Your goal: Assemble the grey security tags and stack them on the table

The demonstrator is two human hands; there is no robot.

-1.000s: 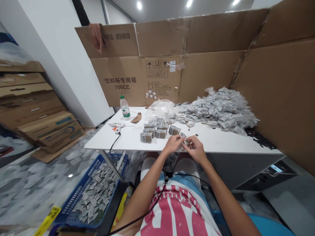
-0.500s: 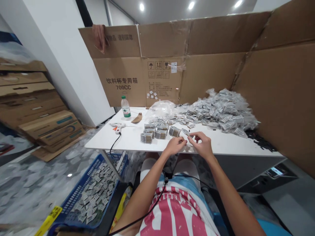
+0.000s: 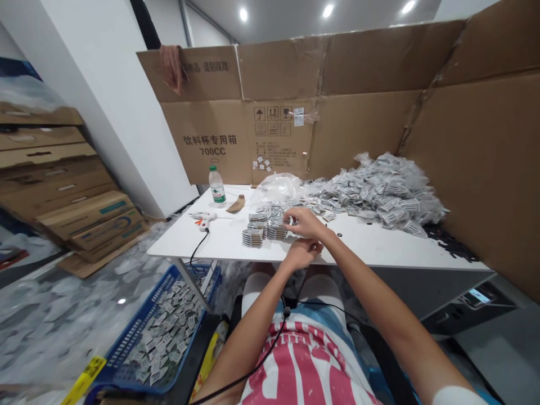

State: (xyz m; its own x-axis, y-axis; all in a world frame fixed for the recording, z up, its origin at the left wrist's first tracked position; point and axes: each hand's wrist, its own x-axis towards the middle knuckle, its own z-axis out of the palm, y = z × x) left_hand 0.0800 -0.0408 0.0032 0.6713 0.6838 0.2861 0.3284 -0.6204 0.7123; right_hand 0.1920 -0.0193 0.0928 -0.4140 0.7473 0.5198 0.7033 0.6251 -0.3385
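My right hand [image 3: 304, 221] reaches left across the white table [image 3: 379, 250], its curled fingertips over the short stacks of grey-and-white tags [image 3: 253, 237]. Whether it pinches a tag there I cannot make out; it hides one of the stacks. My left hand [image 3: 302, 253] rests just below it at the table's front edge, fingers curled in with nothing visible in them. Loose tags [image 3: 314, 201] lie scattered behind the stacks. A small black ring [image 3: 338, 234] lies on the table right of my right wrist.
A big heap of bagged tags [image 3: 382, 191] fills the table's back right, with black bits [image 3: 447, 243] by the cardboard wall [image 3: 485, 163]. A water bottle [image 3: 216, 185], a glue gun [image 3: 203, 218] and a clear bag [image 3: 276, 187] sit at left. A blue basket [image 3: 126, 337] of tags stands on the floor.
My right hand left the spot beside my left hand, where both held a tag, and swung up and left to the stacks. My left hand stayed at the table edge.
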